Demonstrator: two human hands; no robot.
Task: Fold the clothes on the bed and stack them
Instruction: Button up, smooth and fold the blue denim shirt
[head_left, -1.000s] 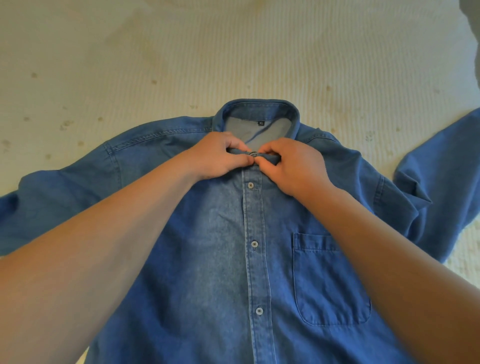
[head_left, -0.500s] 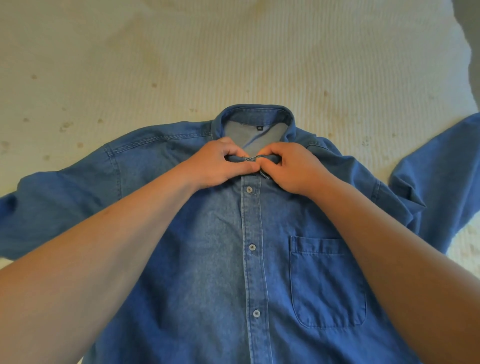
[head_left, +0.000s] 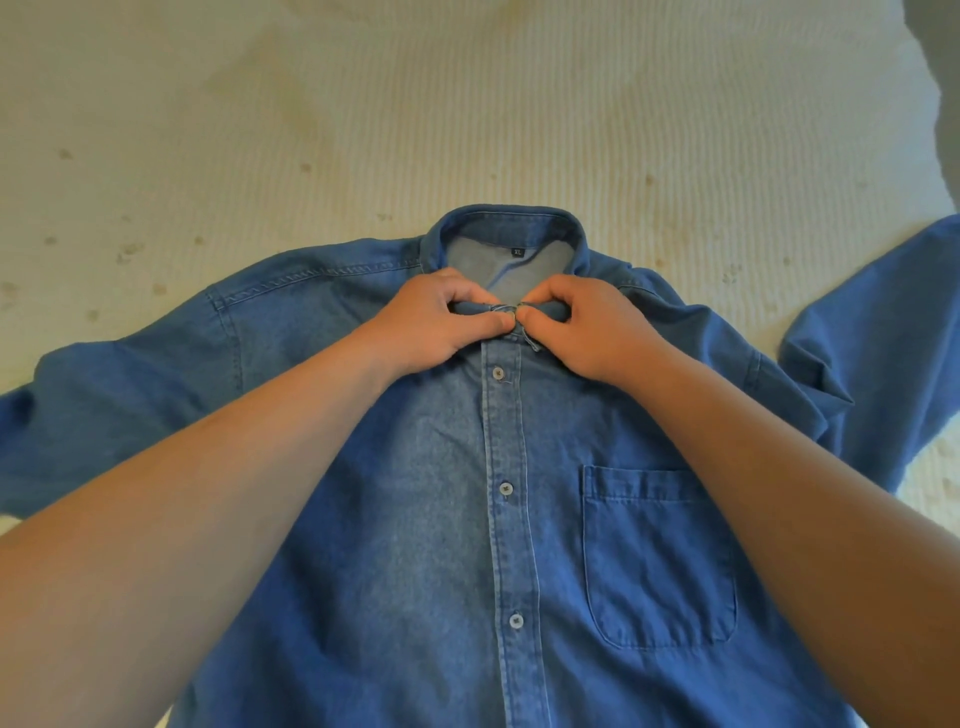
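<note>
Left hand (head_left: 441, 325) and right hand (head_left: 587, 327) met at the throat of a blue denim shirt (head_left: 415, 493), each with fingers curled tight and thumb pinching one end of the collar band (head_left: 511, 312). Thumbs nearly touched at the top button, which was mostly hidden; probably being fastened, but the view did not settle it. Neither hand held anything else.

Risk as judged: the stiff denim could slip out of the pinch so the button misses its hole, and pulling the band sideways could skew the placket (head_left: 506, 493) and wrinkle the front before any fold.

The shirt lay face up, flat on the bed. Three lower buttons down the placket were closed. Chest pocket (head_left: 657, 556) sat under the right forearm. Left sleeve (head_left: 104, 410) spread out to the side; right sleeve (head_left: 883, 338) bunched and bent away. Collar (head_left: 511, 221) stood open behind the hands, size tag visible inside. Cream ribbed bedspread (head_left: 467, 114) with small brown marks underneath. No stack in view; folding not yet started.
</note>
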